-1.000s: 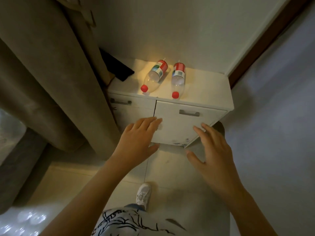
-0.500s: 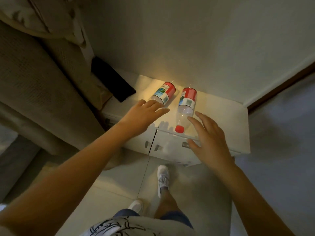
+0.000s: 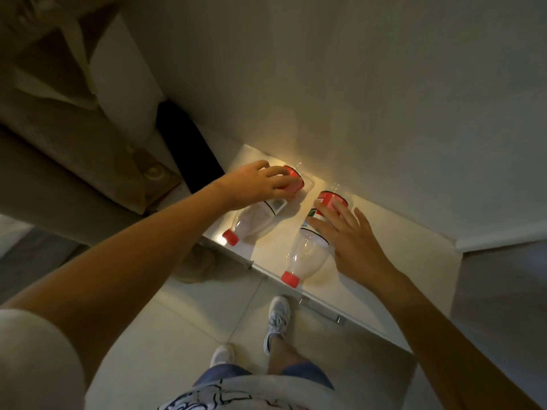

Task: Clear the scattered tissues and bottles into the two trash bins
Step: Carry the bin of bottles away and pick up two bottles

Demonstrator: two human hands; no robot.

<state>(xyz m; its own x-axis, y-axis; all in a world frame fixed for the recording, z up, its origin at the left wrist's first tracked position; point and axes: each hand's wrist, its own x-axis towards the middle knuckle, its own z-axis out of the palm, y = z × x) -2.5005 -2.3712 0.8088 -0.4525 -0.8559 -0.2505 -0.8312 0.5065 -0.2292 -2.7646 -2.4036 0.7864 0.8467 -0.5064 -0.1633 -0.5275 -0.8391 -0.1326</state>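
Two clear plastic bottles with red caps and red labels lie side by side on a white cabinet top (image 3: 399, 247), caps pointing toward me. My left hand (image 3: 257, 184) is over the labelled end of the left bottle (image 3: 254, 220), with its fingers curled round the red label. My right hand (image 3: 352, 241) lies spread over the label of the right bottle (image 3: 307, 255), fingers straight and touching it. No tissues or trash bins are in view.
A black flat object (image 3: 189, 149) leans at the cabinet's back left, beside a beige sofa or curtain (image 3: 59, 173). The wall (image 3: 355, 84) rises right behind the bottles. Drawer handles (image 3: 322, 310) stick out below the front edge, and my feet stand on the tiled floor (image 3: 177, 335).
I have stepped closer and both hands have reached forward onto the cabinet top. The left hand now curls over the left bottle, and the right hand has come down on the right bottle.
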